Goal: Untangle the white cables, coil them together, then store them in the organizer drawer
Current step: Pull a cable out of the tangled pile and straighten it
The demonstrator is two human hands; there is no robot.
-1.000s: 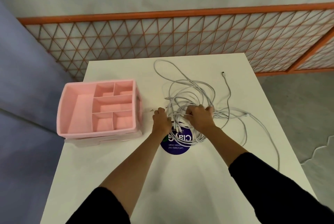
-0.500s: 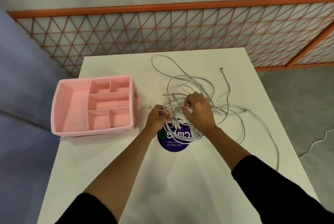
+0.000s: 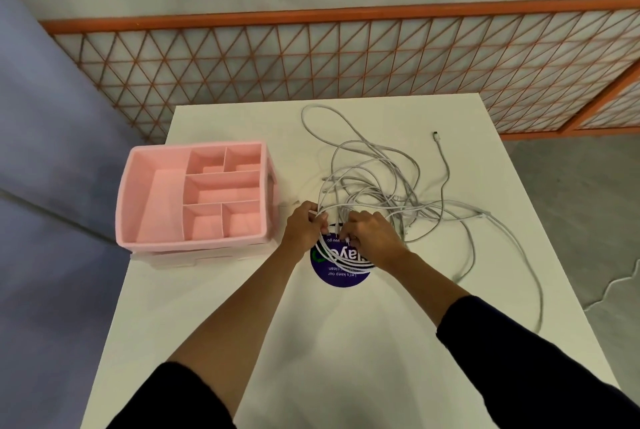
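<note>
A tangle of white cables (image 3: 377, 183) lies on the white table (image 3: 346, 342), with loops running toward the far edge and the right side. One loose plug end (image 3: 435, 135) lies apart at the far right. My left hand (image 3: 304, 228) grips strands at the left of the tangle. My right hand (image 3: 372, 238) pinches strands close beside it, over a round purple sticker (image 3: 341, 269). The pink organizer (image 3: 194, 198) stands at the table's left, its top compartments showing bare; its drawer (image 3: 207, 257) at the front bottom looks closed.
An orange lattice screen (image 3: 346, 54) runs behind the table's far edge. A long cable loop (image 3: 533, 276) trails near the table's right edge. Grey floor lies to the right, a blue-grey wall to the left.
My right hand has drawn back from the middle of the tangle toward me and met my left hand over the sticker; the strands between them are gathered closer.
</note>
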